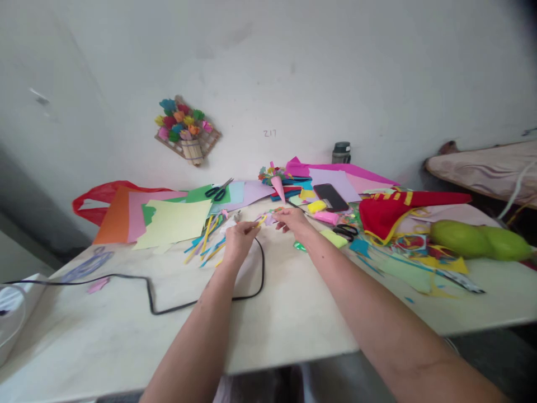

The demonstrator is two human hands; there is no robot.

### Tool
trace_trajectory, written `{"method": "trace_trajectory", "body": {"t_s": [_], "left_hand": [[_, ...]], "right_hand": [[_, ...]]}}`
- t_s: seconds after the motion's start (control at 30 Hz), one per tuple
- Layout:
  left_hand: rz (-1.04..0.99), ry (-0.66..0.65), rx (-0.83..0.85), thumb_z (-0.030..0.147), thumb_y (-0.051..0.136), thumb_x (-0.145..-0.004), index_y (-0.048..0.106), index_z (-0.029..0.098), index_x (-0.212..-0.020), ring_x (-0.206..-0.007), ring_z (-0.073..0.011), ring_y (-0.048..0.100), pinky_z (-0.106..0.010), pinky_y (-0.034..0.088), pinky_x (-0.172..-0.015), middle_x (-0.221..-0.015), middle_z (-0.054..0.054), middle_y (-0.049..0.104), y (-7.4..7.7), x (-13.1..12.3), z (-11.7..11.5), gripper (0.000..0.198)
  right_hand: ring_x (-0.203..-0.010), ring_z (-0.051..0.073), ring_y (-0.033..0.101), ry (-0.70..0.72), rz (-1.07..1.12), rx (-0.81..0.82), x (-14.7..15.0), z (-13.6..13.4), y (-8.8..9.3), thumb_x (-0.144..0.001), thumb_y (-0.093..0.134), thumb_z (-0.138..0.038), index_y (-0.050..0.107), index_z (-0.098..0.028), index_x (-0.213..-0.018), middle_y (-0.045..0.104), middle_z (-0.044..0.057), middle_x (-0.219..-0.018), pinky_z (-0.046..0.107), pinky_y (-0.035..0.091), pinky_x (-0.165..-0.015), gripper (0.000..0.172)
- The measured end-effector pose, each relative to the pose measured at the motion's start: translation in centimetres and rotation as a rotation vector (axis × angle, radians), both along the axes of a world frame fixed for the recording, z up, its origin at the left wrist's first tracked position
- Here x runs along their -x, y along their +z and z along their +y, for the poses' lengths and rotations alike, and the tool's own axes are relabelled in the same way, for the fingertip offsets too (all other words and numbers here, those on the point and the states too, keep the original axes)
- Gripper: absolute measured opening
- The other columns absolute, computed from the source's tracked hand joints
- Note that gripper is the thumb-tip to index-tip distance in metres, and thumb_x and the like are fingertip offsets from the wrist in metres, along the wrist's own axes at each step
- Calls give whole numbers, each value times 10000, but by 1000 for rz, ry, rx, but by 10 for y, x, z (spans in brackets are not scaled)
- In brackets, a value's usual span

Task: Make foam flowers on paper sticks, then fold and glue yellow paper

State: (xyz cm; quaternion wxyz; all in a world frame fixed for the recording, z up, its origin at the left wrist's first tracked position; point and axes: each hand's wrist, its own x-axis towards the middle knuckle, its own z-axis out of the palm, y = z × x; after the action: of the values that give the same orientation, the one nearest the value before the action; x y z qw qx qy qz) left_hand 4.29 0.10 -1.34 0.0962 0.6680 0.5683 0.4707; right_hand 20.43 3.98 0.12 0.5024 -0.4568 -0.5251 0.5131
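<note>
My left hand (240, 243) pinches a thin yellow paper strip (262, 221) above the middle of the table. Close by on the right, my right hand (291, 221) has its fingers bent together over small coloured paper pieces (268, 217); whatever lies between its fingertips is too small to make out. Beside my left hand lies a heap of blue, yellow and purple paper strips (205, 238). Just behind my right hand is a pink paper cone (277, 187) topped with small paper flowers. A green shiny piece (299, 246) rests under my right wrist.
A black cable (176, 308) loops across the table (289, 324). Coloured sheets (176, 224) and scissors (218, 191) lie back left. At right are a phone (330, 197), second scissors (346, 230), a red cloth (380, 215), a cutter (461, 281) and a green balloon-like object (478, 239).
</note>
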Motion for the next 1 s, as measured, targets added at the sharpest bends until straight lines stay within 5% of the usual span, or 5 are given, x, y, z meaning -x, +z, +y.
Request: {"method": "trace_trajectory", "body": {"t_s": [1.0], "left_hand": [[259,30,-79,216,590,-711,706,186,-844,-570,-110,536,-219,389,-579,-637,-20,643,1,-1,0,179]], "right_hand": [[-412,52,526,70,-21,-135,-1,0,-1,-652,607,-181,594,-116,-622,639,33,-679,147,236,-310,73]]}}
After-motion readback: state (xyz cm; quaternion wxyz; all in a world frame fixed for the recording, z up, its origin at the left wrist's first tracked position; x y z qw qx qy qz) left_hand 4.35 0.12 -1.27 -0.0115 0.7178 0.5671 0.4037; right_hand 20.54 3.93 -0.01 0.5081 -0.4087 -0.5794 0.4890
